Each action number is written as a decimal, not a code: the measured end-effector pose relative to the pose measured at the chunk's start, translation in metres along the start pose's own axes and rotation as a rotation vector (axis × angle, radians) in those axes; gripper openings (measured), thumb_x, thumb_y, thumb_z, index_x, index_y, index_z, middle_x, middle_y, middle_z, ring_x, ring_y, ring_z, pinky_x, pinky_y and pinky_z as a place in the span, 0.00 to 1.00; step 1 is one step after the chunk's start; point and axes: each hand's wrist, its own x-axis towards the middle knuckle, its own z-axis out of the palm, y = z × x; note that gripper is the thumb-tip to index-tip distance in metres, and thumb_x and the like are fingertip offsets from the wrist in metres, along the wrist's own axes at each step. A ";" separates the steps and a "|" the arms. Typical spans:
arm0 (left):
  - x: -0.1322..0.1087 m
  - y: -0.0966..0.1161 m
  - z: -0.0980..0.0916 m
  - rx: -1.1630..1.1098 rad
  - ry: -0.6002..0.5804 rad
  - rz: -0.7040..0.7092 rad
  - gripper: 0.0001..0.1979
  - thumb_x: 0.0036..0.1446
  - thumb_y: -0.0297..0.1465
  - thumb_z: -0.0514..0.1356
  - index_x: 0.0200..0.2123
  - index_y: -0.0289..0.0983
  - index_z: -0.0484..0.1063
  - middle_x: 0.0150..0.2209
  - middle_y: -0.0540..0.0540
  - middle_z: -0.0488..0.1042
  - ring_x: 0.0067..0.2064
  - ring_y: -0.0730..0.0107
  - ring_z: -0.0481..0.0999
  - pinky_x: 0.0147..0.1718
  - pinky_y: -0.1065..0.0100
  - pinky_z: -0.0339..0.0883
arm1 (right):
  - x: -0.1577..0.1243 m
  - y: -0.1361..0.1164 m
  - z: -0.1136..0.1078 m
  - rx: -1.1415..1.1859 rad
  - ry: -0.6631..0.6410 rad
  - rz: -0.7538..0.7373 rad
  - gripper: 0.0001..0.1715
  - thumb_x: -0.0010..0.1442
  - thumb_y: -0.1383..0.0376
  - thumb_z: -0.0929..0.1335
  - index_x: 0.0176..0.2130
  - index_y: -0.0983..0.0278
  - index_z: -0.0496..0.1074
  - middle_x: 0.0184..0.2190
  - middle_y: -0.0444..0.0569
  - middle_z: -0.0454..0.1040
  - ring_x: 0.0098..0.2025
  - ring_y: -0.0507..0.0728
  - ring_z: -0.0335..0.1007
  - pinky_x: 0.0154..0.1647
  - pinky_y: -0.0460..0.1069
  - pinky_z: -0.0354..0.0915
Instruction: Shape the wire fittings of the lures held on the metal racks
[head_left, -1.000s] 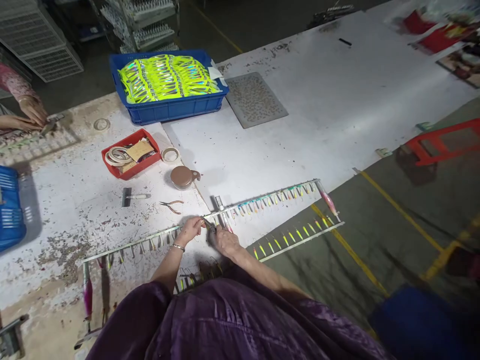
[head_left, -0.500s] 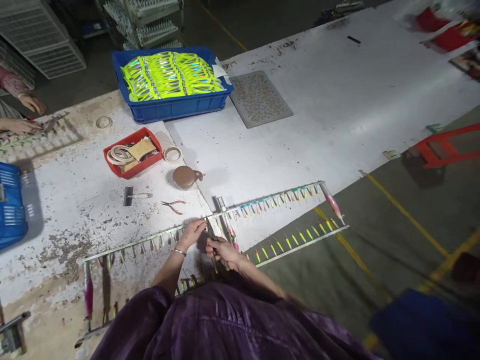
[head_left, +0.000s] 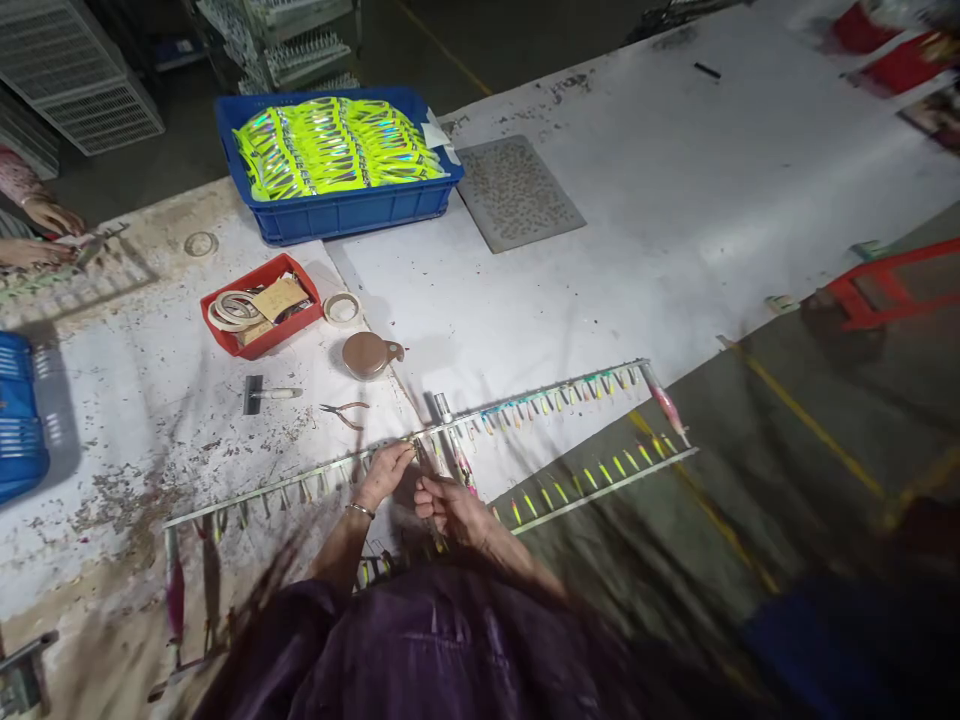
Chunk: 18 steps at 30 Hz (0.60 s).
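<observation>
A long metal rack [head_left: 281, 484] with a row of small lures hanging from its upper bar lies across the table edge. My left hand [head_left: 388, 470], with a bracelet at the wrist, pinches something too small to make out at the upper bar, near the middle. Just right of it and slightly lower, my right hand [head_left: 450, 503] has its fingers closed; what they hold is blurred and partly hidden. Yellow-green lures [head_left: 587, 478] line the lower bar. Pink grips [head_left: 664, 400] join the bars at the right end. My sleeves and body cover part of the lower bar.
Behind the rack are orange-handled pliers [head_left: 346, 411], a scraper [head_left: 255, 394], a brown round container [head_left: 365, 355], a red tray [head_left: 262, 345] and a blue crate [head_left: 356, 215] of yellow lures. Another person's hands [head_left: 52, 218] work at the far left.
The dark tool seen between my hands earlier no longer shows clearly. My hands have hardly moved. The view has shifted slightly, and the other person's hands have moved a little.
</observation>
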 end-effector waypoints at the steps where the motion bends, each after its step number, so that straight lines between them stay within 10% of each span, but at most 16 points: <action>1: 0.000 0.000 0.001 -0.004 0.004 0.017 0.17 0.71 0.40 0.53 0.35 0.39 0.77 0.36 0.45 0.79 0.41 0.63 0.77 0.48 0.64 0.71 | -0.001 -0.001 -0.001 0.045 -0.015 0.018 0.20 0.58 0.57 0.78 0.36 0.62 0.66 0.26 0.40 0.61 0.24 0.47 0.57 0.18 0.40 0.39; 9: 0.001 -0.002 0.010 -0.043 0.015 0.069 0.19 0.71 0.40 0.51 0.34 0.39 0.76 0.36 0.43 0.79 0.42 0.60 0.76 0.48 0.61 0.71 | -0.013 -0.008 -0.002 0.297 -0.139 0.074 0.12 0.65 0.62 0.73 0.36 0.62 0.66 0.26 0.38 0.57 0.23 0.46 0.53 0.18 0.39 0.47; 18: 0.009 -0.005 0.011 -0.095 0.031 0.010 0.15 0.68 0.40 0.54 0.42 0.39 0.77 0.39 0.44 0.81 0.41 0.62 0.78 0.47 0.63 0.72 | -0.005 -0.031 -0.007 -0.226 0.039 0.078 0.15 0.63 0.57 0.72 0.33 0.64 0.67 0.27 0.44 0.67 0.24 0.47 0.59 0.18 0.40 0.43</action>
